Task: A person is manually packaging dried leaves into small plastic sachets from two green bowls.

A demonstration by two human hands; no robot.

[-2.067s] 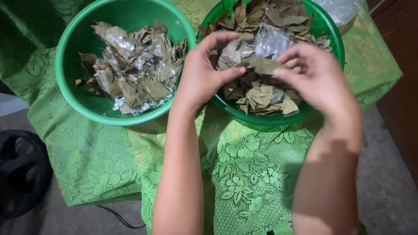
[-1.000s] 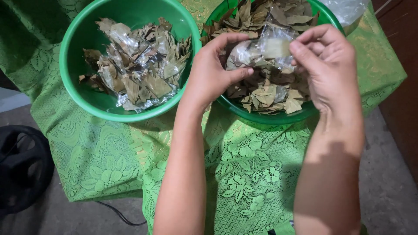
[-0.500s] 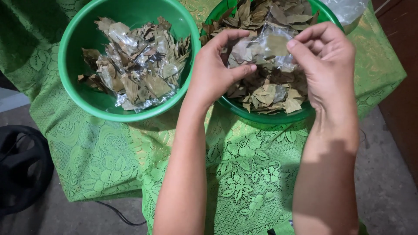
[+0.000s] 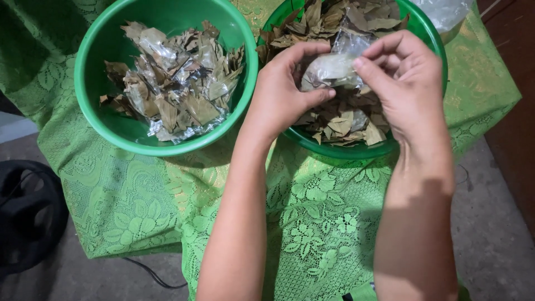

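Surface: we see a surface under a green lace cloth (image 4: 312,223) with a leaf-and-flower pattern; the cloth hangs over the near edge and the left side.
Floor: grey floor (image 4: 496,245) shows on the right and lower left; a dark round object (image 4: 25,214) sits at lower left, and a thin black cable (image 4: 153,276) runs near the cloth's hem.
Right edge: a dark reddish-brown panel (image 4: 515,83) stands beside the surface.
Left bowl: a green plastic bowl (image 4: 95,120) rests on the cloth, holding small clear packets (image 4: 178,83) filled with dried brown leaves, piled loosely.
Right bowl: a second green bowl (image 4: 432,42), just beside the first, holds loose dried leaves (image 4: 340,120), brown and olive.
Bag: a clear plastic bag (image 4: 446,11) lies at the top right, behind the right bowl, partly cut off by the frame.
Packet: a small clear plastic packet (image 4: 331,69) sits between our two hands, above the leaves of the right bowl; what it contains we cannot tell.
Left hand: our left hand (image 4: 281,92) grasps the packet's left end, thumb below, fingers curled over the top.
Right hand: our right hand (image 4: 409,83) pinches the packet's right end with thumb and fingertips, palm turned down.
Forearms: both bare forearms reach up from the bottom edge, well apart.
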